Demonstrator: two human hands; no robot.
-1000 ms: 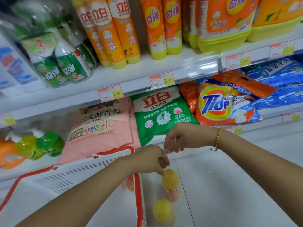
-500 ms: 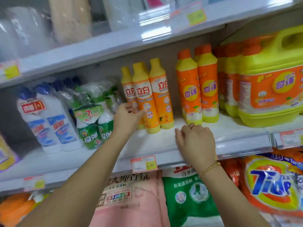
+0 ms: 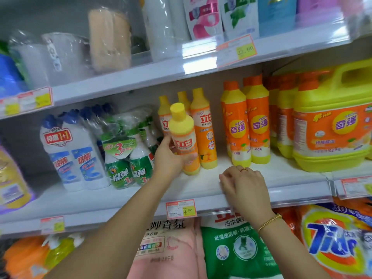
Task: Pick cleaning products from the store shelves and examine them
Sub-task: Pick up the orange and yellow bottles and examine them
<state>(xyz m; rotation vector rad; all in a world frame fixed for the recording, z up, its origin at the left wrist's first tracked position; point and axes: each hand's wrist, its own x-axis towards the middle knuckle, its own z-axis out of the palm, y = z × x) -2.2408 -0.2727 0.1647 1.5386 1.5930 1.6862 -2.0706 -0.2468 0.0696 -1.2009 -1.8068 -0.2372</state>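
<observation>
One yellow-capped bottle point(image 3: 182, 137) tilts forward of its row on the middle shelf point(image 3: 291, 178), the left hand point(image 3: 167, 158) wrapped round its lower half, probably to keep the label readable. The right hand point(image 3: 244, 186) rests loosely on the shelf edge, holding nothing, likely steadying the reach.

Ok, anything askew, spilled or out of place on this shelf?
Only the bottle gripped by the left hand: it sits forward of its row, slightly tilted. The other bottles stand upright, and no spill or damage shows.
</observation>
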